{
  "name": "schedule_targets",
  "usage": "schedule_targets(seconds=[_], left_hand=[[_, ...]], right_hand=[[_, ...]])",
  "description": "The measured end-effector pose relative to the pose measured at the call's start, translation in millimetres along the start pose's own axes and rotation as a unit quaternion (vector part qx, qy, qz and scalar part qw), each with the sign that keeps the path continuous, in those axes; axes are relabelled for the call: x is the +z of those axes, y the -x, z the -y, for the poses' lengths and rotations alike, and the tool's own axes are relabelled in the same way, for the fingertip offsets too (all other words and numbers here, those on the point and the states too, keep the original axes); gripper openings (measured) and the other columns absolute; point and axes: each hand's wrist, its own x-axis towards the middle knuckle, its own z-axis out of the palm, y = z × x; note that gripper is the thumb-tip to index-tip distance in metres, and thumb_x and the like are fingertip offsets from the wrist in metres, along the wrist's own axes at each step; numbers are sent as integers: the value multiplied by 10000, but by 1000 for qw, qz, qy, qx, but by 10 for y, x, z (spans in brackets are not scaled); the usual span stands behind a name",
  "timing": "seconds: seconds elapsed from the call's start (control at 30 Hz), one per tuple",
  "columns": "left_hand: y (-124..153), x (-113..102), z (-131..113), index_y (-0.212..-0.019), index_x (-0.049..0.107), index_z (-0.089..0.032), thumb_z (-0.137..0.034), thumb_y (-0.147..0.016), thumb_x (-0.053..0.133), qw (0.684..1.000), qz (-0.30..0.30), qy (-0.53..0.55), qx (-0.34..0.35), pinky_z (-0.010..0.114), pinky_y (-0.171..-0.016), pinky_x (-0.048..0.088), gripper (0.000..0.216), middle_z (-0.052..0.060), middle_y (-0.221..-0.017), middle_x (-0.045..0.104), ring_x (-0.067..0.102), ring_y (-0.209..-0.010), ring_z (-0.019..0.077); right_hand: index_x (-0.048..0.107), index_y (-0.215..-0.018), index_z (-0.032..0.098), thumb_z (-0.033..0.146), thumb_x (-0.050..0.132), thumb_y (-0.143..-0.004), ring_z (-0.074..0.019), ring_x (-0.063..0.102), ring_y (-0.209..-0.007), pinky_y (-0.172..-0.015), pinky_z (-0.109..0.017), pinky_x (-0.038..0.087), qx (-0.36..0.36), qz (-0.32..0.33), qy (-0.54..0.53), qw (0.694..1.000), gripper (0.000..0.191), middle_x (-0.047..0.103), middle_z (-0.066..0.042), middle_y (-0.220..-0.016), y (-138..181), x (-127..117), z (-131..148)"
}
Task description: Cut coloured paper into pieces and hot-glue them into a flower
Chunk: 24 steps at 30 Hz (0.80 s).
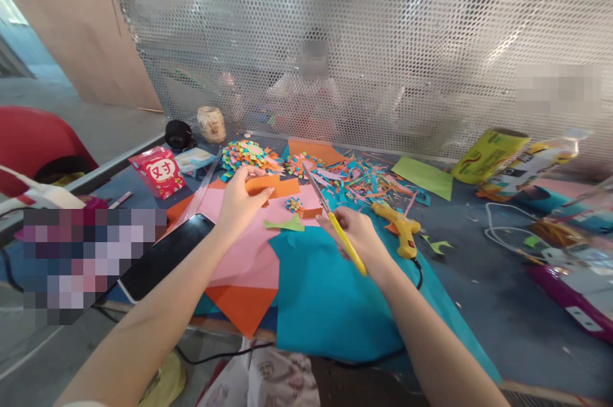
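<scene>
My left hand [239, 199] is closed on a piece of orange paper [275, 186], held just above the pink sheet [249, 247]. My right hand [357, 238] grips yellow-handled scissors [335, 225], whose blades point up and left toward the orange piece. A small orange offcut [311, 213] and a green scrap [287, 224] lie between the hands. A large blue sheet [325, 292] lies under my right wrist.
A yellow glue gun [400, 228] rests right of my right hand. Colourful paper flowers [249, 156] and cut scraps [364, 178] lie behind. A dark tablet [165, 257], a red packet [158, 170], a green sheet [424, 176] and bags [507, 161] surround them. A perforated metal screen [383, 43] backs the table.
</scene>
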Motion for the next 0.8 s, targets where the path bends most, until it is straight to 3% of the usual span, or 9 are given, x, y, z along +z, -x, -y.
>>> schedule_targets(seconds=[0.1, 0.2, 0.3, 0.37, 0.43, 0.5, 0.67, 0.8], left_hand=[[-90, -59, 160, -932, 546, -215, -69, -706, 645, 989, 19, -144, 6, 369, -795, 527, 287, 53, -979, 666, 671, -871, 239], [-129, -60, 269, -1024, 566, -189, -20, -655, 663, 970, 8, -243, -5, 465, -885, 487, 417, 138, -1050, 685, 645, -1034, 348], [-47, 36, 242, -1149, 573, -162, -83, -674, 699, 956, 25, -286, 67, 556, -1028, 360, 497, 207, -1275, 611, 517, -1252, 404], [78, 140, 166, -1189, 581, -183, -214, -730, 721, 932, 153, -288, 161, 522, -1044, 348, 481, 167, -1256, 642, 542, -1233, 361], [235, 247, 85, -1217, 585, -230, -368, -760, 730, 876, 341, -250, 231, 467, -1009, 381, 499, 104, -1148, 704, 609, -1137, 304], [384, 331, 30, -1246, 588, -232, -491, -744, 737, 822, 424, -245, 293, 470, -1001, 371, 585, 119, -1149, 702, 613, -1117, 311], [574, 419, 53, -1255, 597, -171, -452, -885, 607, 797, 412, -273, 346, 418, -897, 397, 464, 144, -1057, 718, 645, -995, 279], [605, 471, 114, -1135, 653, -206, -288, -935, 548, 820, 369, -250, 359, 392, -839, 411, 241, 91, -922, 736, 664, -900, 243]], right_hand=[[385, -577, 251, 733, 574, -722, -120, 399, -407, -414, -250, 265, -2, -11, 11, 1000, 537, 404, 48, -410, -37, -3, -30], [399, -576, 249, 751, 557, -711, -126, 417, -422, -420, -250, 274, -3, -26, 19, 999, 543, 416, 40, -432, -74, -2, -59], [401, -568, 246, 742, 551, -710, -128, 421, -439, -434, -251, 276, -3, -41, 30, 999, 537, 432, 32, -459, -108, -7, -77], [411, -560, 244, 728, 555, -708, -129, 425, -455, -446, -254, 281, -2, -51, 40, 998, 526, 456, 22, -481, -130, -17, -86], [418, -550, 243, 718, 563, -699, -131, 426, -471, -461, -258, 290, -1, -62, 49, 997, 519, 471, 17, -499, -148, -30, -93], [412, -543, 243, 709, 567, -695, -128, 412, -481, -473, -260, 293, 0, -72, 57, 996, 514, 470, 20, -503, -159, -42, -101], [419, -557, 242, 668, 568, -711, -124, 382, -504, -489, -256, 289, 0, -75, 61, 995, 477, 472, 25, -510, -158, -50, -116], [402, -547, 246, 650, 599, -695, -122, 369, -505, -489, -253, 286, -3, -71, 55, 996, 473, 469, 25, -514, -158, -47, -125]])
